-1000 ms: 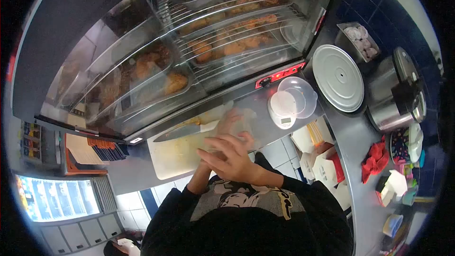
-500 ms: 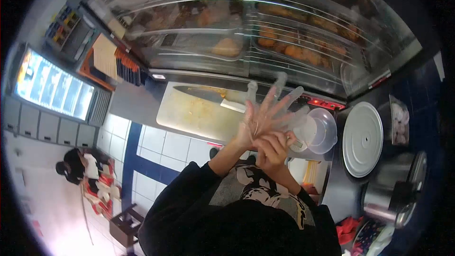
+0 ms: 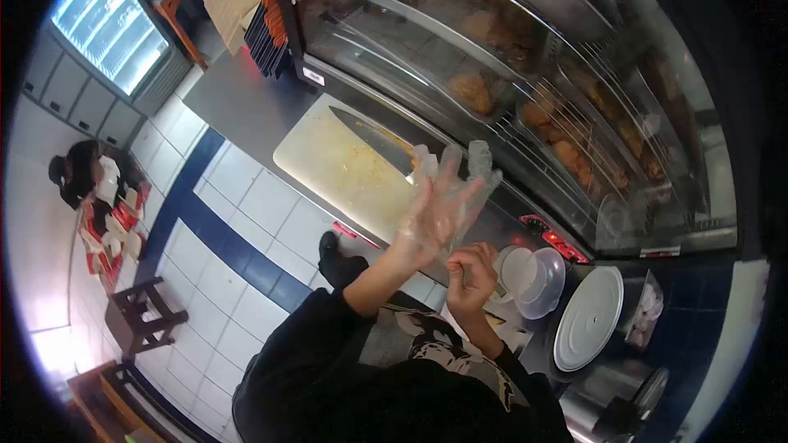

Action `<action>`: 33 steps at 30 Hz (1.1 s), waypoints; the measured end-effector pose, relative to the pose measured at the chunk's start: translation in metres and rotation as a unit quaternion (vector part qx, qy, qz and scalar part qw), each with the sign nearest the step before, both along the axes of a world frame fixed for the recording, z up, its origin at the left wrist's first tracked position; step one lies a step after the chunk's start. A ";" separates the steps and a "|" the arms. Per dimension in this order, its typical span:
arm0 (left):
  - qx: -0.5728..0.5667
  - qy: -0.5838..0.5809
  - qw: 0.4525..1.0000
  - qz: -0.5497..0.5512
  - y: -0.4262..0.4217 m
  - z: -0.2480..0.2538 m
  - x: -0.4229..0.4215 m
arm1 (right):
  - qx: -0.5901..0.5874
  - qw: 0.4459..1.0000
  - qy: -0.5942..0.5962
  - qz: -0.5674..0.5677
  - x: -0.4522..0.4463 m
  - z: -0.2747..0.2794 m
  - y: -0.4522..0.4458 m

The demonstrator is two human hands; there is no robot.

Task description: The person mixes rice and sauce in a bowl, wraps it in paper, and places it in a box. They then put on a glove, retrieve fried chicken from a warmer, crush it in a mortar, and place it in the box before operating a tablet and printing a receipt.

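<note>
My left hand is raised with its fingers spread, inside a clear, loose plastic glove. The glove's fingertips stick out limp past my own. Just to the right and below, my right hand is bare and closed, its fingers curled beside the left wrist; whether they pinch anything is hidden. Behind the gloved hand lies a white cutting board, stained yellow-brown. A large knife rests along its far edge, the handle partly covered by the glove.
A glass-fronted display cabinet with trays of browned food stands behind the counter. To the right are clear plastic tubs, a round grey lid and a metal pot. A person is at the far left, near a stool.
My right hand has drawn away from the left palm and curled closed near the wrist. The view has turned and shifted, so the cabinet now slants across the right.
</note>
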State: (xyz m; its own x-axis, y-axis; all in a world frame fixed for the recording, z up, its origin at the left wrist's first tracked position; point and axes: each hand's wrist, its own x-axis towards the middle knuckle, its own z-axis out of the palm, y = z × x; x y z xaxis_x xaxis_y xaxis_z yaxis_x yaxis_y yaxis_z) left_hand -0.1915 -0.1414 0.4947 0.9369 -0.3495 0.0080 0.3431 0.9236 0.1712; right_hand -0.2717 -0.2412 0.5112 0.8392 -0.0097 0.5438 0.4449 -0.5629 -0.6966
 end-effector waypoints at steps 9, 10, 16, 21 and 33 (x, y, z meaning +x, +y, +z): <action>0.033 -0.091 0.994 -0.047 0.055 -0.001 0.014 | 0.051 0.995 0.041 0.081 0.017 -0.014 0.043; 0.038 -0.089 0.995 -0.034 0.056 0.000 0.015 | 0.045 0.995 0.040 0.078 0.019 -0.015 0.043; 0.038 -0.063 0.988 0.138 0.027 -0.013 0.017 | -0.003 0.992 0.007 0.129 0.016 -0.013 0.052; 0.255 -0.159 0.898 0.321 0.059 0.009 0.075 | 0.050 0.982 0.040 0.177 0.022 -0.015 0.041; 0.600 -0.112 0.333 0.719 0.168 0.062 0.279 | 0.092 0.974 0.205 0.030 0.017 -0.035 0.044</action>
